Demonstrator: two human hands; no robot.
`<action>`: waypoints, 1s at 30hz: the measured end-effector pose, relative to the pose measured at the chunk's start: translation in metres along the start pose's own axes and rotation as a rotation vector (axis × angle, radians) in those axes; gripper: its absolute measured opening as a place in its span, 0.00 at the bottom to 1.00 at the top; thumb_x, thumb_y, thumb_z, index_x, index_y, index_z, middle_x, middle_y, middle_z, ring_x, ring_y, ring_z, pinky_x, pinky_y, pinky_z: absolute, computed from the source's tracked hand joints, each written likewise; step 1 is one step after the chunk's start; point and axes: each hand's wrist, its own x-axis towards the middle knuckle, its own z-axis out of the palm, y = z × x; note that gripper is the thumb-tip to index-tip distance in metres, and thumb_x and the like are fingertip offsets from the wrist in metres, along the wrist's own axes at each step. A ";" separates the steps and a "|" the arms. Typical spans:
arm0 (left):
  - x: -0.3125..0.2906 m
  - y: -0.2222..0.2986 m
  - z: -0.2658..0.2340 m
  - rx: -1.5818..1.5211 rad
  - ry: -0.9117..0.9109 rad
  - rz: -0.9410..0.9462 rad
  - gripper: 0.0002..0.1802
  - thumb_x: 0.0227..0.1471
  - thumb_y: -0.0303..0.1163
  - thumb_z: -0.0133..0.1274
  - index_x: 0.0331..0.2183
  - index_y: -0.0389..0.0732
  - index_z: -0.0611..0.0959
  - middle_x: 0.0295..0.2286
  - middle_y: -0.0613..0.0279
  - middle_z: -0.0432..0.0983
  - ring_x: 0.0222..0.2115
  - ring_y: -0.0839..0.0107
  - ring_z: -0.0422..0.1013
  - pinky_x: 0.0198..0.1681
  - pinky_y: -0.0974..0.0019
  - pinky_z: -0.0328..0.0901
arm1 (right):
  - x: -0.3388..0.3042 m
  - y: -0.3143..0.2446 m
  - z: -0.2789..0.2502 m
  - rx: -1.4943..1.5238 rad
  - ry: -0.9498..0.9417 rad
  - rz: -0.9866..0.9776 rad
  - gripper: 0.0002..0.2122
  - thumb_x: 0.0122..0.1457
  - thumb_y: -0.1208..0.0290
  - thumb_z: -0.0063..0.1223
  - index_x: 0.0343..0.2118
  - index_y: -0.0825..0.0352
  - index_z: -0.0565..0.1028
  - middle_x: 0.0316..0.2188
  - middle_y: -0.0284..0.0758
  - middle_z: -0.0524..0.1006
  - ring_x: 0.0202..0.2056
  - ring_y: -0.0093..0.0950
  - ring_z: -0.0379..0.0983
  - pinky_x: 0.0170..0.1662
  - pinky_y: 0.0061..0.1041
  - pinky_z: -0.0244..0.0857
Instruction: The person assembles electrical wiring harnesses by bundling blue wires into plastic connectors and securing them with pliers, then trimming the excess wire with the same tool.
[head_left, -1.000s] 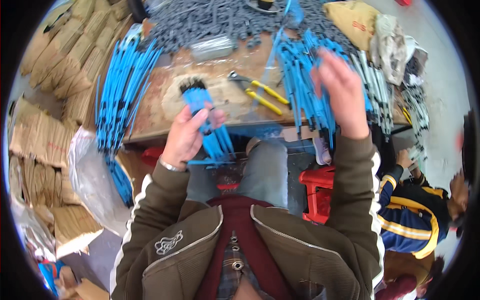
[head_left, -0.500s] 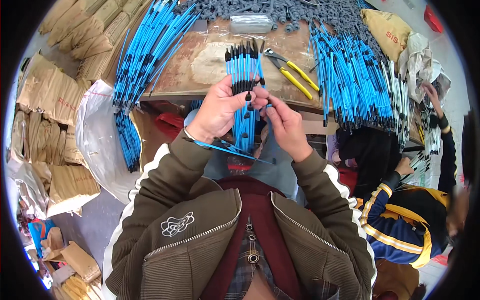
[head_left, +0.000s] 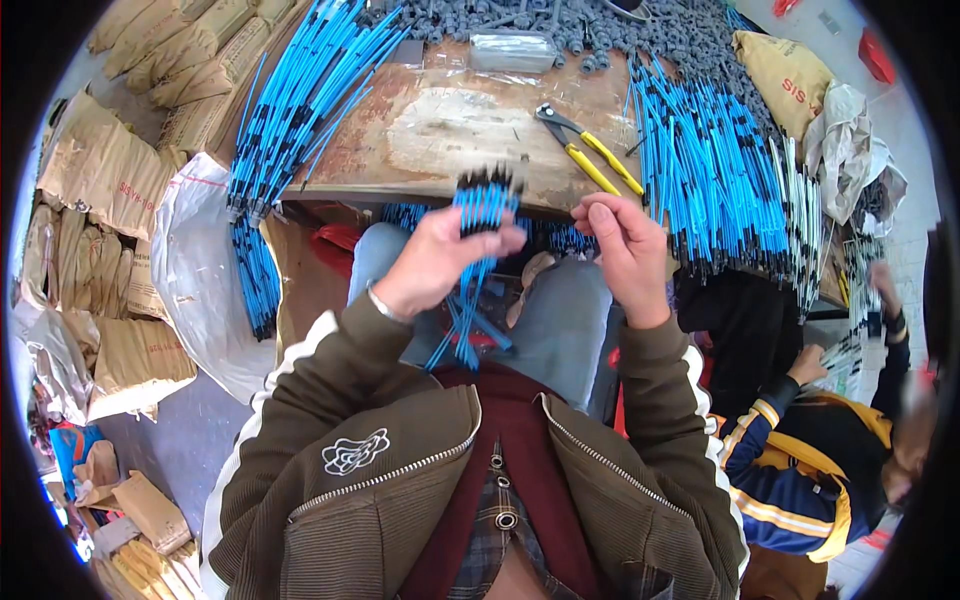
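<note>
My left hand [head_left: 440,262] grips a bundle of blue cables with black ends [head_left: 478,235], held upright in front of the wooden table's edge [head_left: 420,185]; the bundle's lower ends hang down over my lap. To the right of the bundle, and apart from it, my right hand [head_left: 625,250] has its fingers curled, thumb and forefinger pinched together; whether it holds a single thin cable I cannot tell. Yellow-handled pliers [head_left: 590,155] lie on the table just beyond my right hand.
Big heaps of blue cables lie at the table's left [head_left: 300,110] and right [head_left: 715,170]. Grey parts [head_left: 600,35] cover the far side. Brown paper sacks [head_left: 110,190] and a white bag [head_left: 205,280] stand at the left. A seated person [head_left: 830,440] handles cables at the right.
My right hand has let go of the bundle and moved off to the right. My left hand still holds the bundle, now slightly higher and tilted.
</note>
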 end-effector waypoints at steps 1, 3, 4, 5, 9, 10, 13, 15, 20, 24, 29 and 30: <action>0.000 -0.001 -0.006 0.004 0.000 0.009 0.11 0.51 0.22 0.48 0.40 0.36 0.74 0.35 0.52 0.75 0.40 0.64 0.71 0.45 0.62 0.66 | 0.012 -0.003 -0.001 -0.088 0.000 -0.019 0.08 0.57 0.74 0.47 0.37 0.73 0.73 0.29 0.34 0.76 0.32 0.21 0.71 0.36 0.20 0.65; 0.000 -0.004 -0.019 -0.159 -0.016 -0.074 0.11 0.51 0.24 0.48 0.39 0.36 0.75 0.35 0.53 0.76 0.40 0.64 0.71 0.45 0.62 0.66 | 0.039 -0.006 -0.001 -0.262 0.001 -0.052 0.08 0.56 0.74 0.48 0.35 0.72 0.74 0.27 0.35 0.76 0.30 0.22 0.72 0.35 0.19 0.65; 0.003 -0.005 -0.023 -0.241 -0.027 -0.121 0.11 0.51 0.25 0.49 0.39 0.37 0.75 0.34 0.53 0.76 0.40 0.64 0.71 0.45 0.62 0.66 | 0.056 -0.004 0.001 -0.261 0.002 -0.055 0.08 0.56 0.74 0.48 0.35 0.72 0.74 0.27 0.35 0.76 0.30 0.22 0.72 0.35 0.19 0.65; 0.008 -0.004 -0.025 -0.238 -0.025 -0.120 0.11 0.51 0.25 0.49 0.39 0.37 0.75 0.34 0.53 0.76 0.40 0.64 0.71 0.45 0.62 0.66 | 0.080 -0.001 0.005 -0.399 0.032 -0.205 0.07 0.55 0.74 0.49 0.34 0.71 0.74 0.27 0.37 0.77 0.30 0.25 0.73 0.34 0.21 0.66; 0.036 -0.004 -0.024 -0.157 0.095 -0.005 0.10 0.51 0.24 0.49 0.38 0.36 0.76 0.34 0.55 0.76 0.38 0.68 0.72 0.43 0.66 0.65 | 0.184 0.038 0.025 -0.793 0.076 -0.541 0.07 0.50 0.71 0.51 0.31 0.65 0.77 0.27 0.39 0.76 0.30 0.37 0.72 0.34 0.31 0.66; 0.039 -0.005 -0.025 -0.111 0.056 0.011 0.10 0.51 0.25 0.49 0.38 0.36 0.76 0.34 0.55 0.76 0.38 0.68 0.72 0.43 0.66 0.65 | 0.207 0.055 0.031 -0.873 0.085 -0.567 0.07 0.50 0.70 0.50 0.30 0.64 0.77 0.26 0.39 0.75 0.31 0.39 0.72 0.35 0.33 0.66; 0.037 -0.004 -0.027 -0.020 -0.013 0.041 0.10 0.51 0.25 0.49 0.38 0.36 0.76 0.35 0.55 0.76 0.38 0.69 0.72 0.43 0.67 0.65 | 0.244 0.073 0.046 -0.982 0.028 -0.491 0.07 0.50 0.68 0.50 0.29 0.63 0.77 0.26 0.36 0.75 0.33 0.36 0.71 0.36 0.33 0.65; 0.037 0.002 -0.028 -0.106 0.009 -0.044 0.10 0.52 0.25 0.49 0.39 0.36 0.76 0.35 0.55 0.76 0.38 0.69 0.72 0.43 0.68 0.64 | 0.262 0.083 0.048 -1.102 -0.080 -0.565 0.06 0.49 0.70 0.48 0.26 0.61 0.77 0.25 0.34 0.75 0.34 0.35 0.71 0.35 0.36 0.65; 0.038 0.003 -0.035 -0.136 0.035 -0.109 0.11 0.52 0.24 0.48 0.40 0.36 0.76 0.35 0.56 0.76 0.38 0.70 0.72 0.44 0.67 0.64 | 0.270 0.076 0.051 -1.378 -0.251 -0.751 0.06 0.50 0.67 0.50 0.26 0.62 0.77 0.25 0.33 0.75 0.33 0.34 0.70 0.36 0.35 0.65; 0.039 0.004 -0.033 -0.106 0.004 -0.080 0.12 0.51 0.23 0.48 0.41 0.36 0.75 0.35 0.55 0.76 0.38 0.70 0.72 0.45 0.66 0.64 | 0.259 0.076 0.048 -1.329 -0.099 -0.743 0.05 0.51 0.70 0.49 0.26 0.62 0.76 0.29 0.33 0.76 0.34 0.33 0.71 0.37 0.31 0.65; 0.039 -0.003 -0.031 -0.132 0.006 -0.052 0.12 0.51 0.23 0.48 0.41 0.36 0.75 0.36 0.56 0.76 0.39 0.69 0.71 0.45 0.66 0.64 | 0.199 0.024 0.050 -0.231 -0.069 -0.366 0.06 0.56 0.73 0.44 0.31 0.65 0.74 0.31 0.36 0.76 0.34 0.34 0.73 0.38 0.27 0.66; 0.037 -0.003 -0.032 -0.128 -0.001 -0.042 0.13 0.51 0.23 0.48 0.41 0.36 0.75 0.36 0.57 0.75 0.38 0.70 0.71 0.45 0.66 0.64 | 0.172 0.004 0.058 0.130 -0.225 -0.203 0.07 0.58 0.73 0.42 0.33 0.67 0.73 0.31 0.37 0.76 0.33 0.34 0.74 0.37 0.25 0.66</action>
